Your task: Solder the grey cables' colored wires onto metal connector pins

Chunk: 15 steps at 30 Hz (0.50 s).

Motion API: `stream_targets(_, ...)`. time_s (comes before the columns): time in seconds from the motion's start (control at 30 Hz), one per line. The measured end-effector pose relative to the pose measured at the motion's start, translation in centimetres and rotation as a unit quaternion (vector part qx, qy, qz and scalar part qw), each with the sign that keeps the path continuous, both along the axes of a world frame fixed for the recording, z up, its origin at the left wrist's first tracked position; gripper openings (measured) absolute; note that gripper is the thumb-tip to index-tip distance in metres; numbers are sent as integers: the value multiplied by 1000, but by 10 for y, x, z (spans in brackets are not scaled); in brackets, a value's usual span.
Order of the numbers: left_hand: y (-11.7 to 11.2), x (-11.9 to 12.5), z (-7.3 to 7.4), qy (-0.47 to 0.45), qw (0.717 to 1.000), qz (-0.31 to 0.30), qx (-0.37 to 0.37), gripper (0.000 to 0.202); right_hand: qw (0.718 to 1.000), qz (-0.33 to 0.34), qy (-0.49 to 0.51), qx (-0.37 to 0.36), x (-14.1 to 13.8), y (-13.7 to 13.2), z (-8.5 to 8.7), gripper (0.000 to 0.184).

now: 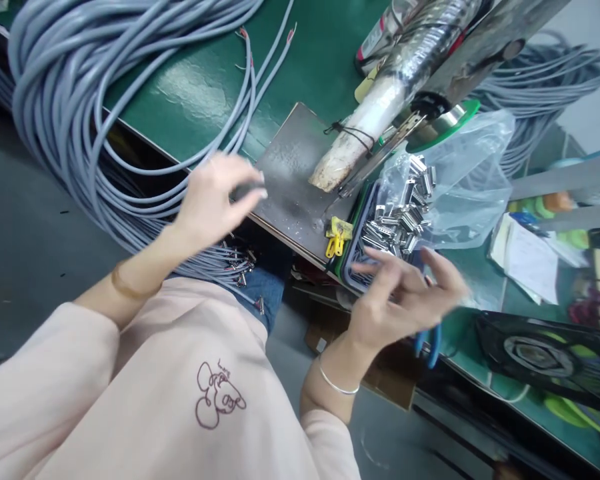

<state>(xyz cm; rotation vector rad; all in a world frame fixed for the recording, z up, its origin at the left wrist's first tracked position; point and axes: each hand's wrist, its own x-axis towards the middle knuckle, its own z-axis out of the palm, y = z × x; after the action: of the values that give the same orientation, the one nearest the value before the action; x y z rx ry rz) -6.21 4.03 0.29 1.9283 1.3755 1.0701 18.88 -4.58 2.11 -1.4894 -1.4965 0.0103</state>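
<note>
My left hand point(219, 199) hovers at the table's front edge, beside a thick bundle of grey cables point(75, 100). Its thumb and fingers are apart, and nothing shows between them. Several cable ends with bare reddish wires point(291, 33) lie on the green table. My right hand point(405, 300), slightly blurred, is over the near edge of a bin point(347, 265) with its fingers spread and no object in them. Shiny metal connectors point(405, 217) fill the bin and a clear plastic bag point(473, 200). Between my hands lies a dark metal plate point(293, 160) with a yellow clip point(336, 245) at its corner.
A white wrapped tube point(353, 143) slants down over the plate. Behind the bin stands a spool with a green rim point(473, 110). Blue-handled pliers point(434, 347), papers point(530, 263) and a black fan point(540, 353) are on the right. Finished-looking cable ends with connectors point(240, 267) hang by my lap.
</note>
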Motion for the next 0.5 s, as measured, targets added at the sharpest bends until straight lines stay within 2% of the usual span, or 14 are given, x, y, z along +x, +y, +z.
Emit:
stream_targets(0.07,35,-13,-1,73,993,87,35,27,999,12,-40,15,-4,-1,-1,13)
stream_targets(0.13,55,-22,-6,129,986,107,26,30,997,34,-68,8,-7,-3,1,5)
stream_targets(0.17,57,-27,-8,148,984,96,19,27,996,38,-72,19,-7,-5,3,6)
stream_targets(0.23,46,-38,-10,170,984,48,21,26,994,33,-73,79,-2,-12,10,10)
stream_targets(0.3,25,-52,-9,161,987,-4,28,29,983,6,-91,157,8,-20,18,13)
stream_targets(0.37,6,-65,-5,100,995,18,18,29,974,-39,-139,175,22,-25,24,18)
stream_targets(0.43,-4,-74,0,-8,995,98,24,25,973,-92,-196,85,39,-23,27,20)
stream_targets(0.5,-5,-77,6,-163,974,155,22,18,966,-125,-223,-47,57,-15,24,19)
